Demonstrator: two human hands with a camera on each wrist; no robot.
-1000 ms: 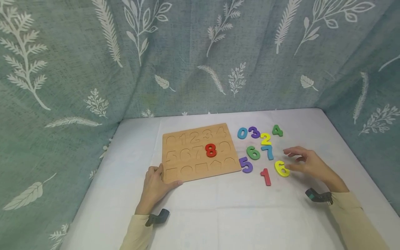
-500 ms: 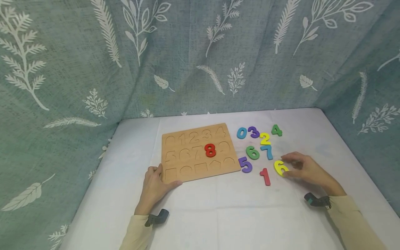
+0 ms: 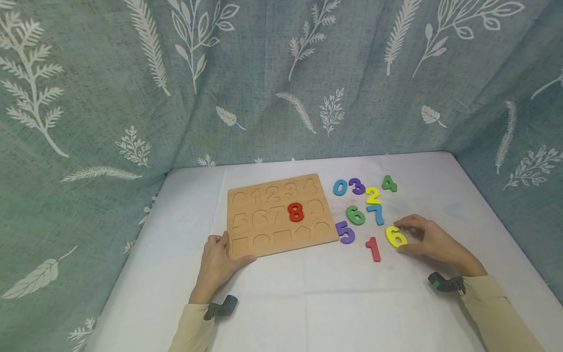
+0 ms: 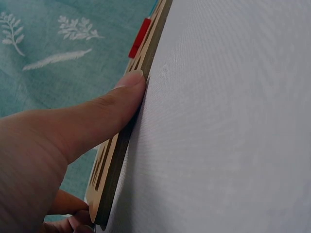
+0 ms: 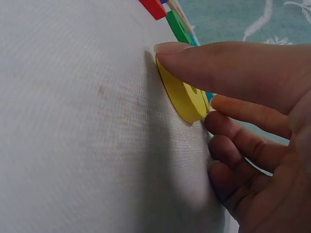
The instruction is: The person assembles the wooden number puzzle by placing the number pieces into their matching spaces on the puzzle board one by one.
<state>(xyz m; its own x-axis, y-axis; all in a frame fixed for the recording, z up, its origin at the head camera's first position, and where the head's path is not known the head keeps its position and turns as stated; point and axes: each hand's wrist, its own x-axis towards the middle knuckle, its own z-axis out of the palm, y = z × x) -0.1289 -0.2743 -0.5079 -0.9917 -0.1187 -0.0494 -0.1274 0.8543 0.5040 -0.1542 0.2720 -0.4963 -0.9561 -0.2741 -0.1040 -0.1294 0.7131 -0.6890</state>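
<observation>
A wooden number puzzle board (image 3: 272,244) lies on the white cloth, its corner held by my left hand (image 3: 217,259). The left thumb (image 4: 104,109) lies along its near edge and the fingers are at its left side. A red number 8 (image 3: 295,212) sits on the board's middle row. Over on the right, my right hand (image 3: 433,242) pinches a yellow number piece shaped like a 6 (image 3: 390,236), still low at the cloth. In the right wrist view, the thumb (image 5: 228,70) is against one side of this yellow piece (image 5: 182,99), with fingertips across from it.
Several loose numbers lie between board and right hand: purple 5 (image 3: 345,232), red 1 (image 3: 374,249), green 6 (image 3: 355,215), blue 7 (image 3: 376,214), yellow 2 (image 3: 373,195). Behind are blue 0 (image 3: 340,187), purple 3 (image 3: 357,186), green 4 (image 3: 389,183). A patterned curtain (image 3: 264,98) hangs behind.
My right hand has come down and inward onto the yellow piece, its thumb and finger closing on the sides. The left hand and the board have stayed put.
</observation>
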